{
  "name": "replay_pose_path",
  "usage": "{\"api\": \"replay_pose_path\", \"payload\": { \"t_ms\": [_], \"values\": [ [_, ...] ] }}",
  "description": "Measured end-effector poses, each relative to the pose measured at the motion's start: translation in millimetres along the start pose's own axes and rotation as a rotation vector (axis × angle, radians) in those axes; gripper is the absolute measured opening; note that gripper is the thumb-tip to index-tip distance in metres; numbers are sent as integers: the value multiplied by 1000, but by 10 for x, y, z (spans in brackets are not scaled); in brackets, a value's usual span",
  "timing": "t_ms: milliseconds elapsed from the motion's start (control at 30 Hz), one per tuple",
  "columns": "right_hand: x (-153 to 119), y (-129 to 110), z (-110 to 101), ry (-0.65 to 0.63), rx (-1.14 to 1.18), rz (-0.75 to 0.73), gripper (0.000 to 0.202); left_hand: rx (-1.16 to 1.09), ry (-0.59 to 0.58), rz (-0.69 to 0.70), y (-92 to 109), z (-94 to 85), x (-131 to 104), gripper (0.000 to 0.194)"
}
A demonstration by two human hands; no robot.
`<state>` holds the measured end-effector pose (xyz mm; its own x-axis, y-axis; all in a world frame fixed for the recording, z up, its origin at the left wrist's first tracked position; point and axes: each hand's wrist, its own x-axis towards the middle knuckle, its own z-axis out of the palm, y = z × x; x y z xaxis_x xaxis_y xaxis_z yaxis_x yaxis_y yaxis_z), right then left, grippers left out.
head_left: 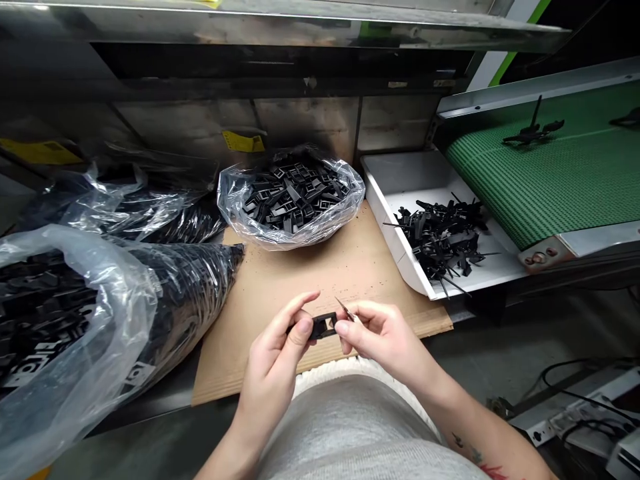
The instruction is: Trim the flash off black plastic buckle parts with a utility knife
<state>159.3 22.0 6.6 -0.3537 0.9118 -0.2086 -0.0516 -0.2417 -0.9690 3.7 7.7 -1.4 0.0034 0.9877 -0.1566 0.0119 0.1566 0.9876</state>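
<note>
Black plastic open frame, lower centre, is pinched in left hand, seemingly for steadiness; pointed metal blade is gripped in right hand.

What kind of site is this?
Likely a plastics moulding shop's trimming station: green conveyor belt, white tray of branched black parts, clear plastic bag full of black clips.
</note>
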Motion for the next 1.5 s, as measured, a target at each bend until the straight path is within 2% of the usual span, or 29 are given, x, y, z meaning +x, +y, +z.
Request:
{"api": "replay_pose_path", "payload": {
  "t_ms": [67, 133, 200, 267, 333, 400, 467, 533, 600, 700, 833, 1000, 1167, 1333, 1500],
  "values": [
    [-10, 23, 12, 48, -92, -62, 12, -34, 1, 8, -4, 10, 33, 27],
    [-16, 76, 38, 146, -313, -264, 12, -125, -19, -41, -9, 20, 93, 35],
    [-19, 136, 69, 244, -646, -541, 14, -253, -78, -172, -12, 25, 163, 42],
    [-28, 165, 88, 232, -915, -717, 19, -338, -132, -314, -16, 22, 220, 43],
    [-50, 146, 80, 142, -993, -677, 20, -336, -124, -343, -27, 10, 245, 40],
    [-82, 93, 44, 64, -947, -513, 30, -290, -83, -245, -50, -6, 232, 34],
    [-105, 46, 3, 77, -897, -393, 35, -230, -57, -110, -77, -16, 191, 25],
    [-105, 33, -17, 149, -861, -394, 29, -152, -44, -10, -99, -14, 138, 19],
    [-86, 48, -2, 204, -830, -455, 25, -58, -21, 66, -110, -6, 92, 14],
    [-52, 74, 56, 215, -830, -508, 24, 62, 24, 177, -118, 0, 60, 11],
    [-40, 67, 105, 202, -850, -501, 26, 162, 51, 281, -132, -11, 62, 14],
    [6, 97, 63, 242, -877, -501, 27, 194, 62, 258, -118, -31, 54, 15],
    [58, 132, -42, 318, -890, -496, 25, 134, -33, 253, -61, -38, 53, 12],
    [-21, 70, -4, 227, -827, -557, 23, 165, 11, 217, -21, -2, 68, 11],
    [-20, 42, 60, 221, -893, -588, 26, 188, 13, 236, 5, 31, 67, 12]
  ]
}}
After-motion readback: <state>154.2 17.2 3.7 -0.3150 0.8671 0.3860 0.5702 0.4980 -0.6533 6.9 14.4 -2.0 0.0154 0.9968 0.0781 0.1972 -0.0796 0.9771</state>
